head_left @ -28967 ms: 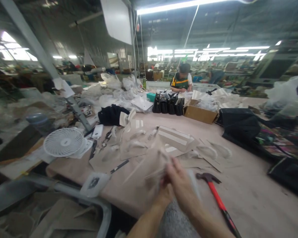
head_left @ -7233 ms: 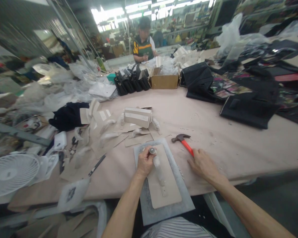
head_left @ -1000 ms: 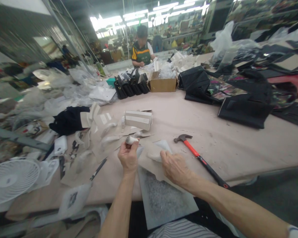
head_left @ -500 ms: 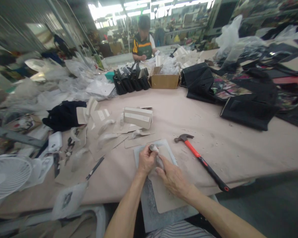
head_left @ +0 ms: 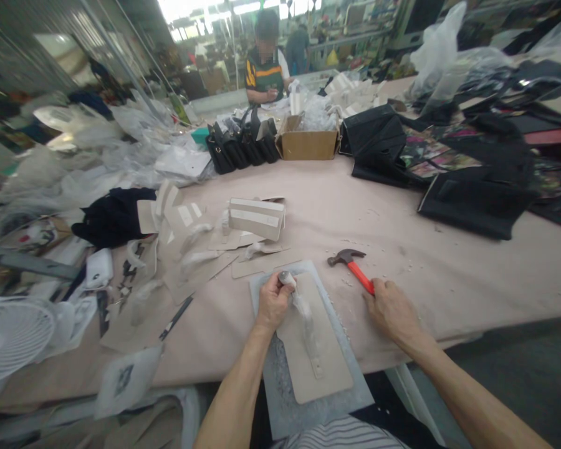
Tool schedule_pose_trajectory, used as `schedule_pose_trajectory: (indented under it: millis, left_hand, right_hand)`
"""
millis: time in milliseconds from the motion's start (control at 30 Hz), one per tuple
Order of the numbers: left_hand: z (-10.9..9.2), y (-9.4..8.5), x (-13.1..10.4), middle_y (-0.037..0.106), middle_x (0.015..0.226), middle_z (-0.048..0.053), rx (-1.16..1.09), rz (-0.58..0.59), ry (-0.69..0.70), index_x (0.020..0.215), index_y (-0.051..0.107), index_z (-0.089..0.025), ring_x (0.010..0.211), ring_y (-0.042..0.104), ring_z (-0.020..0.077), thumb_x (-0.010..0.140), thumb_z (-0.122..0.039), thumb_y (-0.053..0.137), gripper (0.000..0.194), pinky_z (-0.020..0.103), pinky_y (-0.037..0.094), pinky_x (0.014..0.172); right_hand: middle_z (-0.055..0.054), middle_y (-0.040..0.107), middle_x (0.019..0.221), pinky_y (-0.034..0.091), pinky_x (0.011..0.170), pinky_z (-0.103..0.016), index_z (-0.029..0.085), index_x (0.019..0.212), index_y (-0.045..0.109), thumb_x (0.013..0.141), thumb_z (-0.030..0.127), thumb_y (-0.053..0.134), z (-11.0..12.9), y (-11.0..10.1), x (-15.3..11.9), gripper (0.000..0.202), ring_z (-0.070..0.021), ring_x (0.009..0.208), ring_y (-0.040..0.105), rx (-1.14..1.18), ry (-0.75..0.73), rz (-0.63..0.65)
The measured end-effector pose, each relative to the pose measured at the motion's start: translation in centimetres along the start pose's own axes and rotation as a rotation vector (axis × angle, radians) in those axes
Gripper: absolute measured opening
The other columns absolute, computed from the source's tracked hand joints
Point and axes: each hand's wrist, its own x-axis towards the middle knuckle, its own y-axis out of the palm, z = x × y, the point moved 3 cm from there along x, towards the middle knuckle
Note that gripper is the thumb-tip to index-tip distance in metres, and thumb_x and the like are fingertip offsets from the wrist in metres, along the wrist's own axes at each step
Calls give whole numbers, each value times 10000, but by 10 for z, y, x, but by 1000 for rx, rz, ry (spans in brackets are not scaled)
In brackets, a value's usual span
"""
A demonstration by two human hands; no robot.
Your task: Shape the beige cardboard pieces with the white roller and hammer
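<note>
My left hand [head_left: 273, 302] pinches a short metal punch [head_left: 287, 279], its round grey head pointing up and its lower end hidden. Under it lies a flat beige panel [head_left: 325, 374] carrying a strap wrapped in clear plastic [head_left: 308, 324]. The panel rests on a grey slab [head_left: 280, 405] at the table's front edge. To the right, my right hand [head_left: 395, 312] is closed round the handle of a claw hammer [head_left: 350, 258], which lies on the table; its head and a red length of handle show, while the rest is covered by the hand and forearm.
A beige taped piece [head_left: 256, 218] lies beyond the slab. Loose panels and a dark narrow blade-like tool [head_left: 175, 319] are left, near a white fan [head_left: 16, 343]. Black bags [head_left: 240, 146], a cardboard box [head_left: 308, 146] and black bag parts [head_left: 477, 202] stand farther back. A co-worker [head_left: 266, 68] sits opposite.
My right hand has left the panel and strap, moved right and closed on the hammer's handle. My left hand stays on the punch. The plastic-wrapped strap is now uncovered.
</note>
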Motion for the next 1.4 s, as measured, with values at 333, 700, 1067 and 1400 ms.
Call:
schedule_pose_trajectory:
  millis: [333,700,1067,1400]
  left_hand:
    - [-4,6,-9,743,859,29,232,1,205,1019,692,-197,788,676,190,839,-235,598,207,290,503,750]
    - [-5,7,-10,703,794,13,261,4,208,948,701,-210,740,640,185,828,-228,586,167,284,484,721]
    - [-5,8,-10,707,780,1,253,22,218,1003,717,-210,714,642,178,822,-198,588,223,276,480,699]
    - [-7,6,-10,707,829,16,184,15,195,958,701,-198,766,647,180,789,-169,617,191,281,493,741]
  right_hand:
    - [56,467,626,360,469,-249,244,850,398,968,400,394,50,-47,-27,195,-121,471,443,983,-59,267]
    - [48,491,567,247,463,-262,221,845,499,1010,325,466,89,-175,-53,198,-106,438,396,435,-664,-517]
    - [-28,598,629,204,515,-295,212,888,520,991,324,395,62,-66,-44,197,-131,498,452,154,-524,82]
    - [-189,668,1057,447,750,-363,124,1140,587,1006,345,429,24,-18,-7,303,-287,905,639,-13,-266,-33]
